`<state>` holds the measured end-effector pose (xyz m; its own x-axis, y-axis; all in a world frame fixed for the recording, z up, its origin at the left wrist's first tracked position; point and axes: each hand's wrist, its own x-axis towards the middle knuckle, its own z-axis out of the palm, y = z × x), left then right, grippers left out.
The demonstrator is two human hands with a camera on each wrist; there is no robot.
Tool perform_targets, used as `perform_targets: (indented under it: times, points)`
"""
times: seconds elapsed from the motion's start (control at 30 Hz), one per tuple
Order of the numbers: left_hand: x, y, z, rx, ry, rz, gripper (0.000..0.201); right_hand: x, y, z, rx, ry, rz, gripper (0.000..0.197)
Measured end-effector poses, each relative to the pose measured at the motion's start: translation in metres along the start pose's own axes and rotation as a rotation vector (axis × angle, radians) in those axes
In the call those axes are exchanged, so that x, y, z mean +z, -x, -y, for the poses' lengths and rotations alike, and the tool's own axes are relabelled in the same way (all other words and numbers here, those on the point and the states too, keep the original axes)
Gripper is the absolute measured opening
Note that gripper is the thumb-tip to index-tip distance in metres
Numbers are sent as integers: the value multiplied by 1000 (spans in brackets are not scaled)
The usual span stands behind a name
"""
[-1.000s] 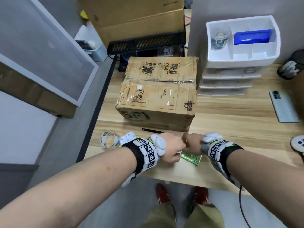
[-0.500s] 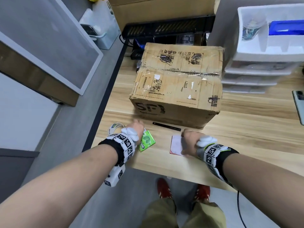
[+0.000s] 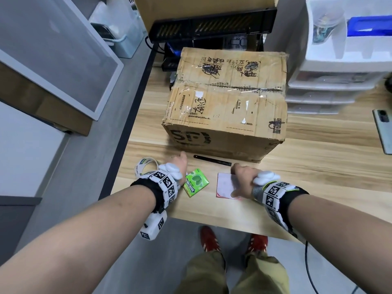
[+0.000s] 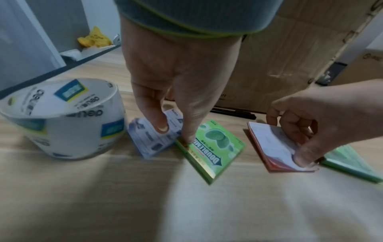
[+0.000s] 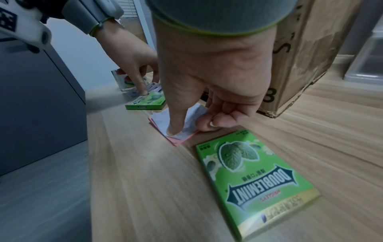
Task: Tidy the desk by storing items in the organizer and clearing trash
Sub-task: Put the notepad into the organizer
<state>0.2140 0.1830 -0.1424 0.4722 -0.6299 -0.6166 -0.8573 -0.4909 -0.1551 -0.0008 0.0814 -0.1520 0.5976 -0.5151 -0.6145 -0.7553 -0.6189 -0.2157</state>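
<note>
Near the desk's front edge lie a green gum pack (image 3: pixel 196 182) and a pink sticky notepad (image 3: pixel 224 184). My left hand (image 4: pixel 175 133) reaches down with straight fingers: one tip touches the gum pack's (image 4: pixel 215 147) left edge, another rests on a white-and-blue paper packet (image 4: pixel 149 139). My right hand (image 5: pixel 190 128) pinches the notepad (image 5: pixel 182 137), thumb on its top sheet and fingers curled at its far edge. A second green gum pack (image 5: pixel 257 176) lies just right of the notepad. The white drawer organizer (image 3: pixel 331 66) stands at the back right.
A big cardboard box (image 3: pixel 227 98) sits mid-desk, right behind my hands. A black pen (image 3: pixel 212 160) lies along its base. A clear tape roll (image 3: pixel 146 165) stands left of my left hand. A phone (image 3: pixel 384 132) lies at the right edge.
My hands, together over the gum pack a second ago, have parted. The left hand moved left with the pack; the right hand settled on the uncovered pink notepad.
</note>
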Motion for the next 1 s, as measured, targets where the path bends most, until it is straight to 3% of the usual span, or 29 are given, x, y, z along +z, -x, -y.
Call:
perform_targets:
  times: [0.17,0.27,0.4,0.53,0.7,0.83,0.9,1.0]
  points:
    - [-1,7,-5,-32,49,17,69,0,3,1,-4,26,-40,59]
    - [-4,11,-6,8,-10,30,50,0,7,-2,16,2,-56,54]
    - [-12,17,-6,27,22,-10,44,-6,11,-13,-26,-2,-75,24]
    - [-20,18,-8,69,49,-35,41,-10,15,-20,-108,-26,-105,21]
    - [-30,28,-13,144,81,-88,17,-21,29,-23,-164,-89,-104,6]
    - [-33,40,-13,194,281,-149,8,-26,34,-22,-180,-142,-95,17]
    - [-34,45,-14,216,370,-112,12,-28,36,-23,-171,-155,-87,26]
    - [-38,53,-20,239,493,-26,16,-32,38,-23,-135,-171,-47,22]
